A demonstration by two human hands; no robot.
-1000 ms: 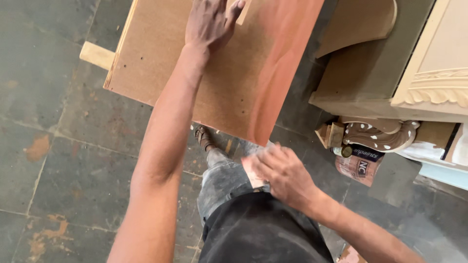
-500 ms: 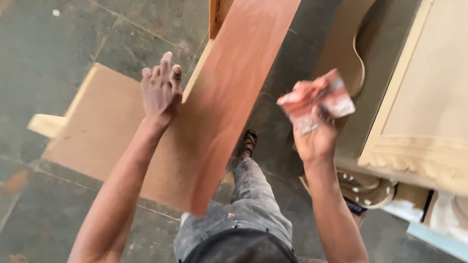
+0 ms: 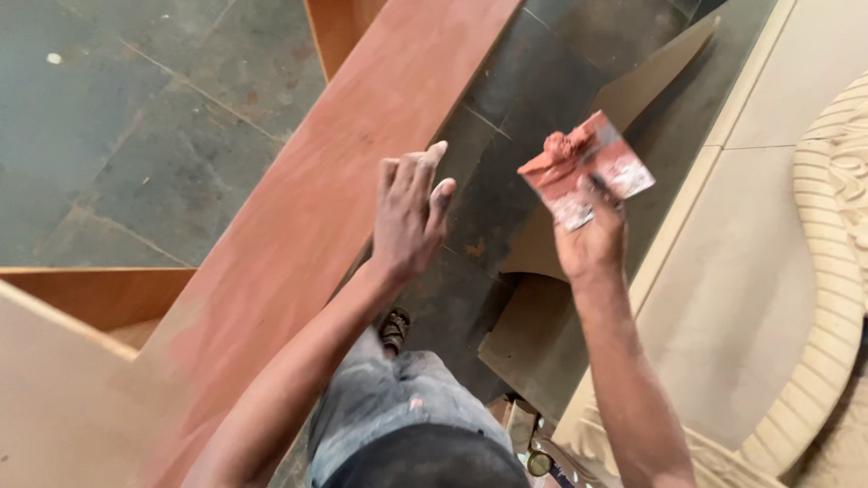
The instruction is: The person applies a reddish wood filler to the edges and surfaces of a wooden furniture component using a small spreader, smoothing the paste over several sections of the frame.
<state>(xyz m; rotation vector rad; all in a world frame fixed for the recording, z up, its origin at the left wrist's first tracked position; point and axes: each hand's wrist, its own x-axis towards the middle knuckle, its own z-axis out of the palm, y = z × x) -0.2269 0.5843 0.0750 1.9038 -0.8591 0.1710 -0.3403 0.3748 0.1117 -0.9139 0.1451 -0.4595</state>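
The floor (image 3: 136,117) of dark stone slabs fills the view, and across it runs the long board (image 3: 344,199) — reddish-brown on top, slanting from the lower left up toward the top edge of the floor. Its surface looks evenly coloured along most of the visible length, paler and dusty at the lower-left end, so by my reading the rubbing-down is well along but that near end remains to be worked. To the right lies a pale carved panel (image 3: 768,271) with a ribbed, scrolled border, and between it and the board a bare brown cut-out sheet (image 3: 542,334) rests on the floor. At the left, a plain tan sheet (image 3: 54,398) lies over an orange-brown frame (image 3: 99,294).

Now the hands. The left hand (image 3: 409,212) lies flat on the board's right edge, fingers (image 3: 425,167) stretched out and released, gripping nothing — just pressing on the wood. The right hand (image 3: 589,237) is lifted clear, well apart from the board, its fingers clenched around a folded piece of sandpaper (image 3: 583,164), red-stained and whitish at the corner. So the sandpaper sits off the wood, above the gap of bare floor, to the right of the resting left hand. Below, a sandalled foot (image 3: 394,330) shows beside the board.
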